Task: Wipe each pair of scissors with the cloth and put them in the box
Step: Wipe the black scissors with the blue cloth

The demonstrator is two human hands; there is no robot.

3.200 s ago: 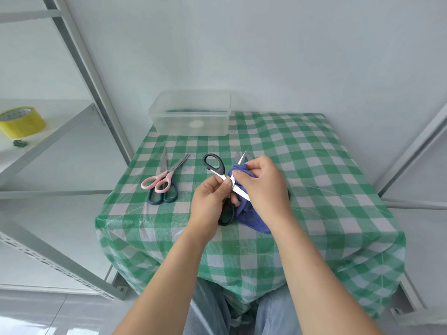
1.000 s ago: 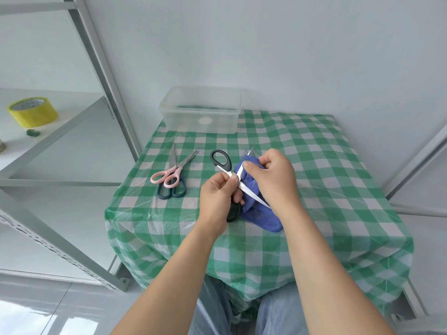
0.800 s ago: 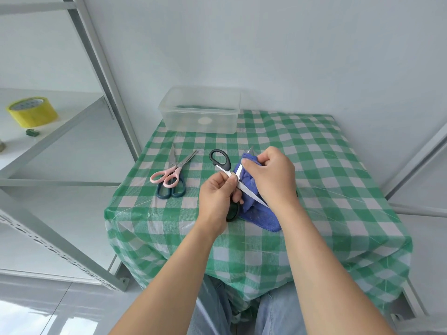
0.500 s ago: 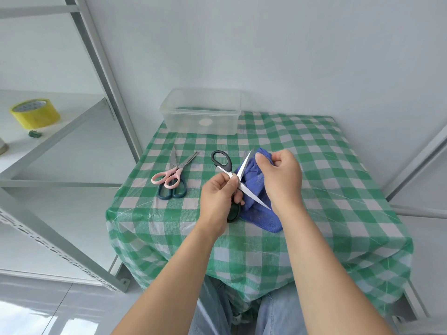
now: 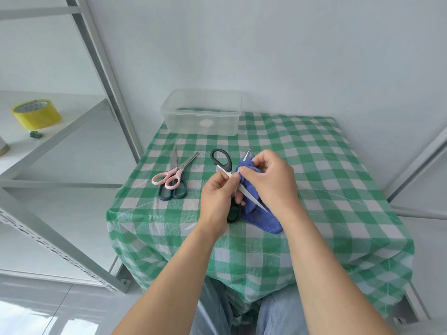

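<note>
The left hand [image 5: 217,199] is holding the black-handled scissors [image 5: 227,166] up over the tabletop [image 5: 314,165], its grip closed around them near the pivot, with the blades spread apart. The right hand [image 5: 273,182] is pinching the blue cloth [image 5: 263,221] around the upper blade, its grip narrow and closed on the fabric. Half a second ago this hand was sitting out to the right of the blade, with the whole blade bare; now it is sitting back down close to the pivot, with only the tip poking out above the fingers. That suggests another wiping stroke is beginning, so the cleaning of this pair is probably not finished. The clear box [image 5: 200,122] is waiting at the far edge of the tabletop, well apart from the hands; whether anything is lying inside is hard to tell. The pink scissors [image 5: 169,177] are lying across a dark-handled pair [image 5: 173,193] to the left, both seemingly awaiting their turn.
</note>
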